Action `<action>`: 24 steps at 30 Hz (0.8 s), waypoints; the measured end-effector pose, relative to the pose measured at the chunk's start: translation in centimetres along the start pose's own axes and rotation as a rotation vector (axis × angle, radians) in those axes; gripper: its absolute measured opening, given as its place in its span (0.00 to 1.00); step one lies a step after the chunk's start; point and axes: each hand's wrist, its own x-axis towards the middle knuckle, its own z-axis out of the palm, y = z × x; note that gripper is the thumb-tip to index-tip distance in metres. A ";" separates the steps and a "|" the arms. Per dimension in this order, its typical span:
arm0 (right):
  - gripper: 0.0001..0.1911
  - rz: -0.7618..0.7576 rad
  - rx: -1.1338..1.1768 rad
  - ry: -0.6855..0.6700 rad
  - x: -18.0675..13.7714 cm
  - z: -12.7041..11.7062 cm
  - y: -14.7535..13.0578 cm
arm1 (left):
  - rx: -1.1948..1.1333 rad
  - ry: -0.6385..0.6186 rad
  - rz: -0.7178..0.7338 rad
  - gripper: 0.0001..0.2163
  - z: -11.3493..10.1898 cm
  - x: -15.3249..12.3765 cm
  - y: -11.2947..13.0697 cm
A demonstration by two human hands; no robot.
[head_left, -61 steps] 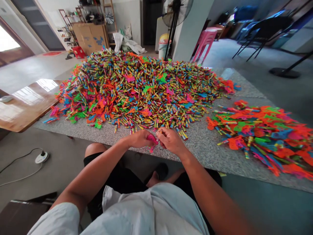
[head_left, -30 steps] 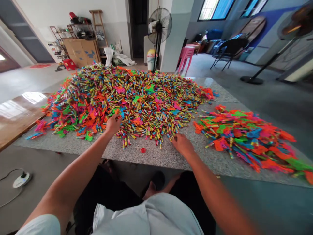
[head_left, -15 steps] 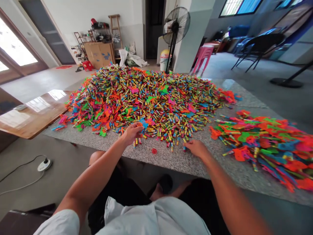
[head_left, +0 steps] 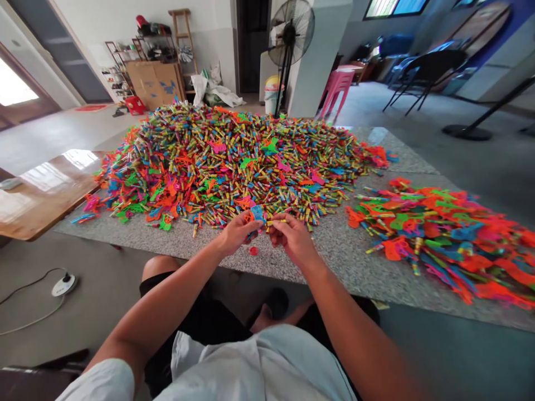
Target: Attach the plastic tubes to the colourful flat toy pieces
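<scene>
My left hand (head_left: pixel 236 234) is closed on a flat blue plastic piece (head_left: pixel 256 211) with cut-out holes. Opposite it, my right hand (head_left: pixel 296 238) pinches a small yellow tube (head_left: pixel 277 221), its end close to the blue piece; whether the two touch, I cannot tell. Both hands are above the near edge of the stone slab (head_left: pixel 330 262). Just beyond them rises a big heap of small striped tubes (head_left: pixel 242 161), with orange, green, pink and blue plastic pieces mixed in. Below my hands lies a small round red piece (head_left: pixel 253 251).
To the right, a second pile of coloured plastic pieces (head_left: pixel 447 239), some with tubes, lies on the slab. A wooden table (head_left: pixel 50 184) adjoins at left. Behind stand a fan (head_left: pixel 290 33), pink stools (head_left: pixel 337 89) and a cardboard box (head_left: pixel 154 83). A power strip (head_left: pixel 64 284) lies on the floor.
My right hand has moved left from the heap's near edge to meet my left hand, bringing a yellow tube. The left hand still holds the blue piece. The view has shifted slightly.
</scene>
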 end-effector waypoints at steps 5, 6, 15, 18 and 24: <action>0.16 0.006 0.014 0.028 0.1 -0.3 0.0 | 0.028 -0.030 0.023 0.20 -0.2 -0.2 -0.3; 0.16 0.000 0.001 0.027 0.0 -0.3 0.0 | 0.031 -0.029 0.020 0.20 -0.1 -0.3 -0.4; 0.18 -0.020 -0.119 -0.005 -0.2 -0.2 -0.2 | 0.102 -0.043 0.037 0.23 0.0 -0.4 -0.5; 0.18 -0.030 -0.165 -0.033 -0.3 -0.4 -0.4 | 0.143 -0.072 0.037 0.22 -0.2 -0.5 -0.3; 0.16 -0.190 -0.336 0.071 -0.4 0.2 0.0 | 0.199 -0.028 0.050 0.21 0.6 -0.2 -2.1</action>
